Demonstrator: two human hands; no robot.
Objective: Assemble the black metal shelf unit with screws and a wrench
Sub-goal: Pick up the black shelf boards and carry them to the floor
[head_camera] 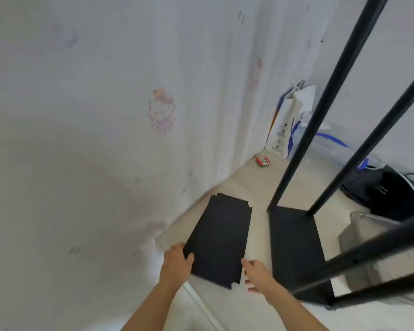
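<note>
Head view is showing a stack of black shelf panels [219,237] lying flat on the pale floor [256,185], its near end sitting between the two hands. Left hand [176,262] is gripping the near left corner of the stack, thumb lying on top of the panel and fingers wrapping around the edge, so it is clamped on the panels. Right hand [257,273] is touching the near right edge with its fingers spread and loosely apart; whether it is actually gripping the stack cannot be told. Just beyond the right hand, on its outer side, the partly built shelf frame [294,252] is standing with a black bottom shelf on the floor and black posts [330,103] rising up and away. Farther out past the right hand a grey bin [368,237] and a black bag [390,194] are sitting beside the frame. Well ahead of both hands, in the corner, a white paper bag [288,123] is leaning against the wall, with a small red and white packet [263,161] lying just in front of it. Beyond the left hand a white wall [81,139] is carrying a pink cat drawing [162,111]
</note>
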